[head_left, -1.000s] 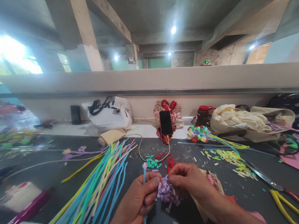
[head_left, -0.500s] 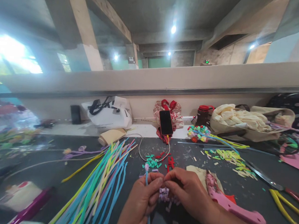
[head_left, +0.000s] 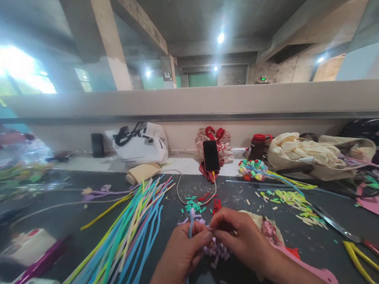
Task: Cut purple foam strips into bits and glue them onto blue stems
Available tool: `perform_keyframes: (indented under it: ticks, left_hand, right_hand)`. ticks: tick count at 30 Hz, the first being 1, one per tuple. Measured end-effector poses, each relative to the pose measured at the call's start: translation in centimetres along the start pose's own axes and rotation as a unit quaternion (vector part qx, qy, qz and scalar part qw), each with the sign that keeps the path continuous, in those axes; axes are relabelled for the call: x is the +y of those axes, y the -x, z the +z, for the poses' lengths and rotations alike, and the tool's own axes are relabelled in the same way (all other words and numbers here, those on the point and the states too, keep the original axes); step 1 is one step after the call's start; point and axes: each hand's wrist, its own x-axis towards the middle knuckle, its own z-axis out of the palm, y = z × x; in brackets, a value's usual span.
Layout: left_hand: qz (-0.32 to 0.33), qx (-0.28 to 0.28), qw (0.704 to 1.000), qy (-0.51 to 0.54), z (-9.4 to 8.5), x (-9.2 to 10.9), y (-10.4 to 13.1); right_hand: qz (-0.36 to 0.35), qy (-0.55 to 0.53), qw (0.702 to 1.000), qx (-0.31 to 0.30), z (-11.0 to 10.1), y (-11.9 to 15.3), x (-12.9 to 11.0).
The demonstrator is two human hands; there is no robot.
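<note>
A light-blue stem [head_left: 191, 223] with a small lilac tip stands upright in my left hand [head_left: 183, 249], whose fingers are closed round it. My right hand [head_left: 239, 236] is pinched, its thumb and fingertips meeting those of the left hand. Something very small sits between the fingertips, too hidden to name. Beneath and behind the hands lies a pile of short lilac pieces [head_left: 217, 250]. Green pieces [head_left: 191, 202] and red pieces [head_left: 217, 204] are scattered just beyond the fingers.
Long coloured sticks [head_left: 131, 233] lie fanned out at left. To the right are a pink-handled tool [head_left: 316, 272], yellow-handled pliers [head_left: 352, 253], scissors [head_left: 336, 226] and yellow-green pieces [head_left: 289, 198]. A phone [head_left: 211, 155] on a cable leans at the back near a flower bunch [head_left: 252, 169].
Both hands stay together at the fingertips. The stem in my left hand has shifted slightly right, and my right hand now covers more of the pink-handled tool.
</note>
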Motion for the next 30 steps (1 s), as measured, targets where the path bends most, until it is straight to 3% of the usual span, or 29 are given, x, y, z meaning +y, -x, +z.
perform_keyframes:
  ticks: [6, 12, 18, 22, 26, 30]
  left_hand:
    - [-0.013, 0.014, 1.000, 0.010, -0.2, 0.0, -0.4]
    - [0.017, 0.004, 1.000, 0.002, -0.1, 0.1, -0.2]
    - [0.005, -0.017, 1.000, -0.023, -0.4, -0.1, -0.2]
    - [0.016, -0.034, 0.998, -0.047, -0.3, -0.1, -0.1]
    - [0.008, -0.042, 0.997, -0.057, 0.0, 0.0, 0.1]
    - [0.022, -0.003, 0.997, -0.067, 0.6, 0.2, 0.3]
  right_hand:
    - [-0.033, 0.012, 0.999, -0.019, -0.2, 0.0, -0.1]
    - [0.059, -0.091, 0.994, -0.027, 0.0, -0.2, 0.7]
    - [0.163, -0.226, 0.957, -0.085, -0.5, -0.1, 0.7]
    - [0.181, -0.276, 0.932, -0.146, -1.0, -0.1, 1.1]
    - [0.194, -0.316, 0.914, -0.163, -0.9, 0.0, 2.0]
    - [0.204, -0.339, 0.902, -0.171, -0.7, 0.0, 2.9]
